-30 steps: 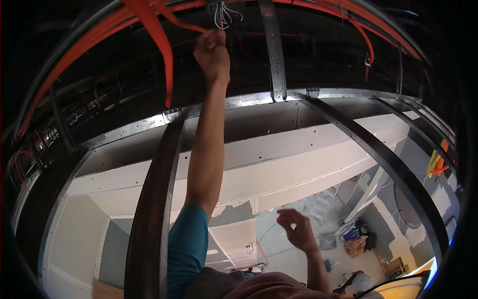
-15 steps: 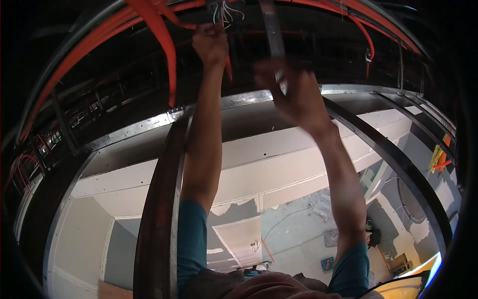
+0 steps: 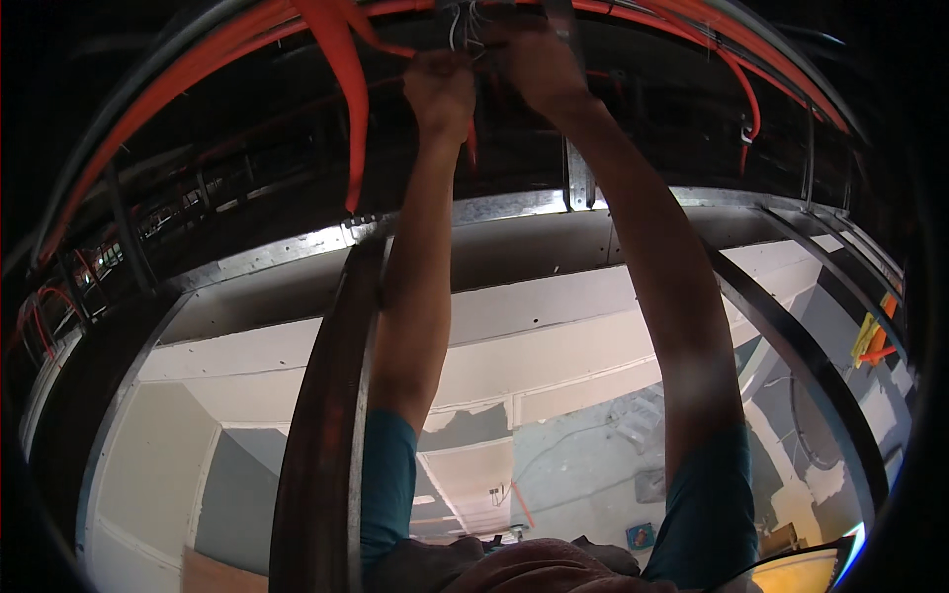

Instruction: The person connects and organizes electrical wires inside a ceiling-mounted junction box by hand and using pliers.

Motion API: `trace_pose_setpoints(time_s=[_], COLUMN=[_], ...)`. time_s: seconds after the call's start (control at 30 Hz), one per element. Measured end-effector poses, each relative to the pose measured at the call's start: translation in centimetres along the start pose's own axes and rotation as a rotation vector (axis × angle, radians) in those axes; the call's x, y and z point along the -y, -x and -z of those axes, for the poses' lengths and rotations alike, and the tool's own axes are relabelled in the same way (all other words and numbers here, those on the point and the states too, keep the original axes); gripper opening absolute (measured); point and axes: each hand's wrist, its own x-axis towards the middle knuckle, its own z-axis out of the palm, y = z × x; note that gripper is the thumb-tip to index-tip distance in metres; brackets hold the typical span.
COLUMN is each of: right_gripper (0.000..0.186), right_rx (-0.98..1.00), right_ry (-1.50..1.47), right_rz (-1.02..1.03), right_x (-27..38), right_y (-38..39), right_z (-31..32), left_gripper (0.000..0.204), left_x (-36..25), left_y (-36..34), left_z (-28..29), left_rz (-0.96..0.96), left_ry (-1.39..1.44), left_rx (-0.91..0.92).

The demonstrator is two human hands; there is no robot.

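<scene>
Overhead at the top middle, a small round dark box [image 3: 463, 14] has thin white wires [image 3: 473, 30] hanging from it, beside orange flexible conduit [image 3: 346, 109]. My left hand [image 3: 440, 91], fingers curled closed, is just below the box at the end of an orange conduit; what it grips is hidden. My right hand [image 3: 544, 71] is raised right of the wires, in front of a vertical metal strut [image 3: 579, 173]; its fingertips are dark and blurred, so what they touch is unclear.
Metal framing [image 3: 326, 415] runs close beside my left arm, with another beam [image 3: 811, 356] to the right and a cross channel [image 3: 247, 259]. Beyond lie white board panels [image 3: 494, 326], a patched room floor [image 3: 563, 474] far below, a yellow object [image 3: 868, 331] at right and more orange conduit above.
My right hand has risen from low at the right up to the wires beside my left hand. My left hand stays at the box; the view has shifted slightly.
</scene>
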Motion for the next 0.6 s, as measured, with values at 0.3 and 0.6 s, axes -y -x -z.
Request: trace_pose_setpoints(time_s=[0.3,0.6], right_gripper=[0.030,0.021], right_rx=[-0.415,-0.383], right_ry=[-0.449,-1.186], right_rz=[-0.053,-0.543], right_x=[-0.7,-2.4], right_y=[1.6,1.2], right_z=[-1.1,-3.9], left_gripper=[0.011,0.020], left_x=[-3.1,-2.7], left_y=[2.4,3.4], left_z=[-1.0,-3.0], left_rz=[0.176,0.126], left_ry=[0.471,0.572], left_rx=[0.126,0.105])
